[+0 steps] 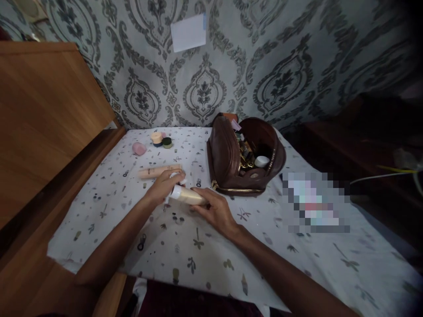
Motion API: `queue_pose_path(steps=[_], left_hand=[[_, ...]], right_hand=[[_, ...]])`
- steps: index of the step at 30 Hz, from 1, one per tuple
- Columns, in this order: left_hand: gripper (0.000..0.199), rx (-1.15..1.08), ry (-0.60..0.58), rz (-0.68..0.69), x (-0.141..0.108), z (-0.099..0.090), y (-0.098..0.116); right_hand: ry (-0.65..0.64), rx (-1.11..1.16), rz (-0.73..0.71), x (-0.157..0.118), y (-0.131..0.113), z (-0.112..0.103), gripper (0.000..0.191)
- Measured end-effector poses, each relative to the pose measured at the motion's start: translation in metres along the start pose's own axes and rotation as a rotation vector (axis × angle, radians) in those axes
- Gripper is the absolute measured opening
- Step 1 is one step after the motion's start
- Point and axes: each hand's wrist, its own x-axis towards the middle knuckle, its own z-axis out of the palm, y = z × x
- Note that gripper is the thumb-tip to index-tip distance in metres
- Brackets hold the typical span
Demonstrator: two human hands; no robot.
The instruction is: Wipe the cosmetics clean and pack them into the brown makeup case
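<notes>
My right hand (214, 209) is closed round the lower part of a cream-coloured bottle (189, 196) with a white cap, lying tilted just above the table. My left hand (162, 187) is closed at the cap end, pinching something white (179, 176) that looks like a tissue or wipe; the fingers hide most of it. Right behind my left hand, a peach-coloured tube (155, 171) lies on the patterned white cloth (178, 246). To the right of my hands stands a brown cosmetic bag (224, 154), unzipped, with a white round lid (262, 161) and several small gold items inside.
A pink rounded item (139, 149), a cream-lidded jar (156, 138) and a dark green-topped jar (167, 142) sit at the back left. A blurred-out flat object (313, 202) lies on the right. A wooden cabinet (49, 110) borders the left; patterned wallpaper (205, 90) rises behind.
</notes>
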Motion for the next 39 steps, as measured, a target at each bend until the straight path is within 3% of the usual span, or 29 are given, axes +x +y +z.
queue_pose_path(steps=[3, 6, 9, 13, 17, 20, 28, 36, 39], left_hand=[[0.033, -0.316, 0.021, -0.066, 0.000, 0.006, -0.002], [0.043, -0.361, 0.146, 0.038, -0.002, 0.013, -0.007], [0.045, -0.008, 0.242, 0.339, -0.006, 0.014, -0.012], [0.037, 0.492, 0.246, 0.737, -0.011, 0.004, -0.012], [0.028, 0.769, 0.299, 1.010, -0.011, -0.004, -0.011], [0.024, 0.858, 0.298, 1.142, -0.011, -0.005, -0.009], [0.021, 0.853, 0.395, 1.105, -0.012, 0.010, -0.001], [0.038, 0.899, 0.344, 1.118, -0.019, 0.021, -0.015], [0.041, 0.901, 0.259, 1.148, -0.025, 0.027, -0.023]], right_hand=[[-0.095, 0.207, 0.160, 0.002, -0.009, 0.002, 0.042], [-0.174, 0.483, 0.379, 0.004, -0.019, 0.004, 0.046], [-0.203, 0.684, 0.529, 0.004, -0.027, 0.004, 0.049], [-0.247, 0.793, 0.571, 0.002, -0.030, 0.004, 0.044], [-0.264, 0.836, 0.574, 0.000, -0.031, 0.007, 0.045], [-0.262, 0.873, 0.587, -0.002, -0.033, 0.010, 0.049], [-0.185, 0.974, 0.592, -0.005, -0.027, 0.022, 0.052], [-0.228, 1.076, 0.719, -0.003, -0.030, 0.019, 0.044], [-0.256, 1.129, 0.772, -0.001, -0.032, 0.018, 0.048]])
